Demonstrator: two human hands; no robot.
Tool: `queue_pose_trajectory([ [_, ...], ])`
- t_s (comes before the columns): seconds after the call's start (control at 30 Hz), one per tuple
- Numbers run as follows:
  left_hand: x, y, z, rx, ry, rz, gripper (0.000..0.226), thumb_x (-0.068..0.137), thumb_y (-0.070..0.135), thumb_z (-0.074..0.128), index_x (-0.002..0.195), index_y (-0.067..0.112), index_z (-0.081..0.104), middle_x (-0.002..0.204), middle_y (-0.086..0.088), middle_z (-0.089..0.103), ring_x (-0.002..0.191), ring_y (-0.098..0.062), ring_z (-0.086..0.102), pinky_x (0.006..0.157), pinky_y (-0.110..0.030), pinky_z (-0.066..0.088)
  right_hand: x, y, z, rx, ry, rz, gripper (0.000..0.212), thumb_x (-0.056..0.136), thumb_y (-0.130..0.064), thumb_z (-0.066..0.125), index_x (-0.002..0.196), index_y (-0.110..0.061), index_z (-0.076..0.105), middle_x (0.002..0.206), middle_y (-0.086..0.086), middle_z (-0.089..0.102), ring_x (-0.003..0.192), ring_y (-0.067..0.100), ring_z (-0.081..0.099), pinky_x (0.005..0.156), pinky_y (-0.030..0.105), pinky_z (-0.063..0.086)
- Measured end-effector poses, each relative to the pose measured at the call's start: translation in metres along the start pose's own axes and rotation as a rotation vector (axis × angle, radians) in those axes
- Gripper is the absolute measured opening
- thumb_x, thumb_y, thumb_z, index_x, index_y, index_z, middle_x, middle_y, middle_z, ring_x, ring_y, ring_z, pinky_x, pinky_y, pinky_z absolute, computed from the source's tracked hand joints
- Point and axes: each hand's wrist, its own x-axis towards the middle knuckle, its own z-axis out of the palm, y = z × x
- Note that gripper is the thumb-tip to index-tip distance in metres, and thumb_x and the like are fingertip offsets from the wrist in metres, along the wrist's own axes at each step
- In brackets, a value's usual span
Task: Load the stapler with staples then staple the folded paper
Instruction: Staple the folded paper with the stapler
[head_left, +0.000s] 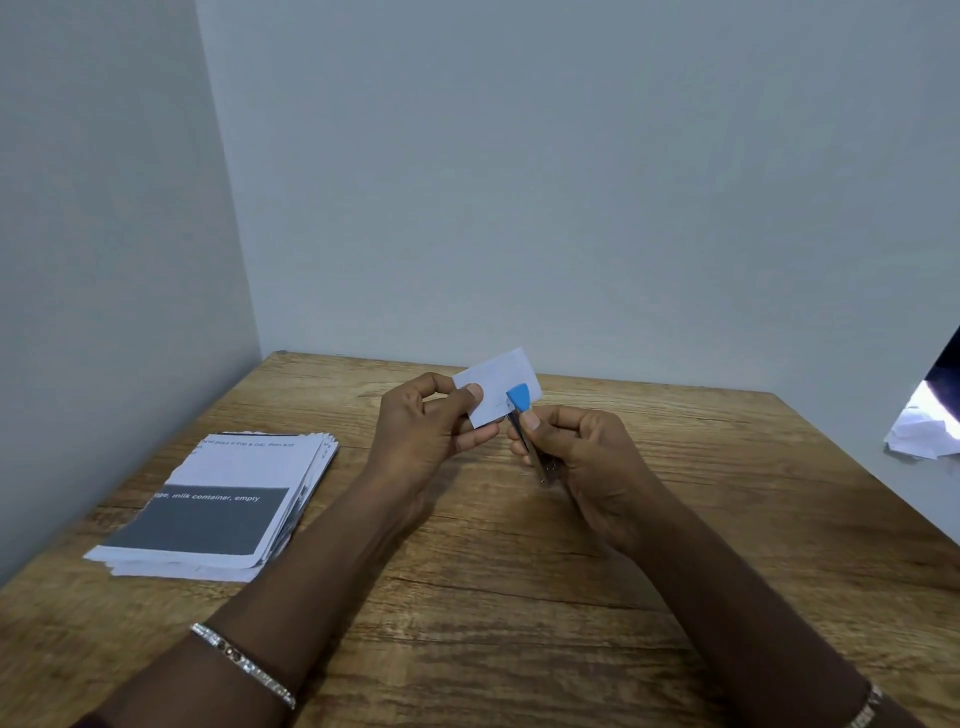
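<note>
While L hand (415, 431) pinches folded paper (500, 375) | R hand (592, 457) grips stapler (519, 398) at paper | staples: can't tell

The left hand (426, 431) pinched a small folded paper (496, 387) above the wooden tabletop (519, 571). The right hand (587, 457) gripped a blue-tipped stapler (519, 402), its tip set against the paper's lower edge. A stack of printed sheets (223, 509) lay on the tabletop to the left. Crumpled paper (922, 431) showed at the right edge.
</note>
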Motion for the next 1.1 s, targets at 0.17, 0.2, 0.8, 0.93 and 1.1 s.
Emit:
queue_pose_trajectory([
  [0.17, -0.002, -0.001, 0.001, 0.028, -0.021, 0.018, 0.015, 0.091, 0.006, 0.07, 0.085, 0.001, 0.057, 0.052, 0.0, 0.069, 0.057, -0.014, 0.072, 0.065, -0.028, 0.063, 0.0, 0.001, 0.001, -0.022, 0.052, -0.037, 0.021, 0.093, -0.01, 0.065, 0.103, 0.007, 0.071, 0.085, 0.019, 0.069, 0.076, 0.022, 0.061, 0.07, 0.025, 0.056],
  [0.2, -0.002, 0.0, 0.001, 0.029, -0.023, 0.02, 0.015, 0.091, 0.006, 0.07, 0.086, 0.0, 0.058, 0.052, 0.0, 0.069, 0.057, -0.014, 0.072, 0.065, -0.028, 0.063, 0.0, 0.002, 0.001, -0.029, 0.068, -0.045, 0.02, 0.092, -0.01, 0.065, 0.103, 0.007, 0.071, 0.085, 0.019, 0.069, 0.076, 0.022, 0.061, 0.069, 0.025, 0.056],
  [0.8, 0.002, -0.002, -0.003, 0.009, -0.006, 0.008, 0.015, 0.092, 0.007, 0.068, 0.081, 0.004, 0.058, 0.062, -0.004, 0.072, 0.069, -0.023, 0.078, 0.063, -0.026, 0.062, 0.003, 0.0, -0.005, 0.019, -0.015, -0.005, 0.024, 0.092, -0.017, 0.067, 0.1, 0.006, 0.073, 0.079, 0.013, 0.068, 0.07, 0.015, 0.061, 0.068, 0.022, 0.054],
  [0.93, 0.007, -0.004, -0.006, -0.005, -0.018, 0.03, 0.022, 0.093, 0.006, 0.066, 0.074, 0.008, 0.055, 0.088, -0.016, 0.069, 0.075, -0.029, 0.078, 0.063, -0.028, 0.062, 0.004, 0.0, -0.006, 0.007, -0.024, -0.011, 0.027, 0.093, -0.019, 0.066, 0.101, 0.005, 0.073, 0.076, 0.009, 0.069, 0.067, 0.012, 0.062, 0.064, 0.02, 0.053],
  [1.1, 0.008, -0.006, -0.007, -0.016, -0.034, 0.043, 0.019, 0.094, 0.007, 0.064, 0.079, 0.007, 0.054, 0.106, -0.022, 0.068, 0.081, -0.033, 0.078, 0.063, -0.029, 0.062, 0.005, 0.001, -0.005, -0.01, -0.02, -0.009, 0.028, 0.093, -0.019, 0.066, 0.103, 0.006, 0.072, 0.075, 0.008, 0.069, 0.067, 0.013, 0.061, 0.064, 0.02, 0.052],
])
